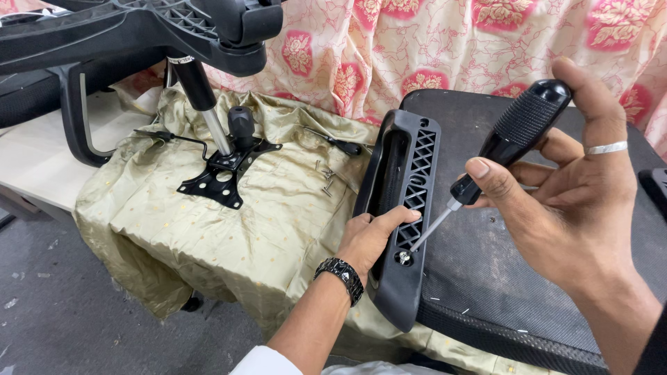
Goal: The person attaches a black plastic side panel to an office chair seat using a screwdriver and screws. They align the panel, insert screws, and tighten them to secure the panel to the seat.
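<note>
beside the left hand, which grips a black latticed plastic armrest, the right hand holds a black-handled screwdriver on its silver screw; loose screws and a black metal chair bracket lie beyond.

Gold cloth spread wide; on it a black bracket; loose screws right of it; floral curtain behind.
</note>
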